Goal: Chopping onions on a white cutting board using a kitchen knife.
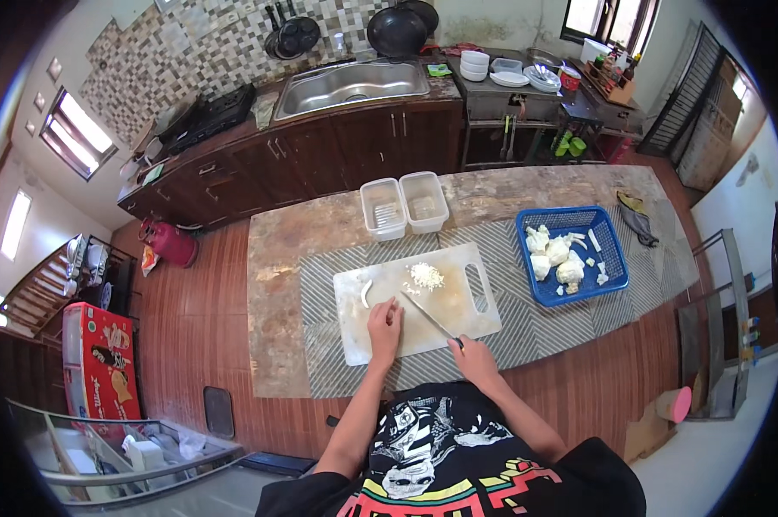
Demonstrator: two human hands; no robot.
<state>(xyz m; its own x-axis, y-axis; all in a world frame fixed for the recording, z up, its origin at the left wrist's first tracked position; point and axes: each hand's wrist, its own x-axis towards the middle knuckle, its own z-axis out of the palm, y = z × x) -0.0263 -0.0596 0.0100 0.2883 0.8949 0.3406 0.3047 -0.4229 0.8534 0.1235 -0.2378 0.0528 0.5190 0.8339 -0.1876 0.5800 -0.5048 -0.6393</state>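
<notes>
My right hand (473,360) is shut on the black handle of a kitchen knife (430,316). Its blade points up and left over a white plastic cutting board (453,310). My left hand (385,328) rests on the board left of the blade tip, fingers curled; whether anything small is under the fingertips is hidden. A pile of finely chopped white vegetable (426,276) lies beyond the tip, with loose bits beside it. One curved white strip (366,293) sits apart, at the board's left. Several cauliflower chunks (557,249) lie in a blue plastic basket (530,284) to the right.
Two clear plastic containers (384,216) stand side by side beyond the board. A dark, crumpled item (637,221) lies right of the basket. A grey striped mat (324,323) covers part of the worn table (279,291). Behind it are a steel sink (353,84) and stacked white bowls (474,66).
</notes>
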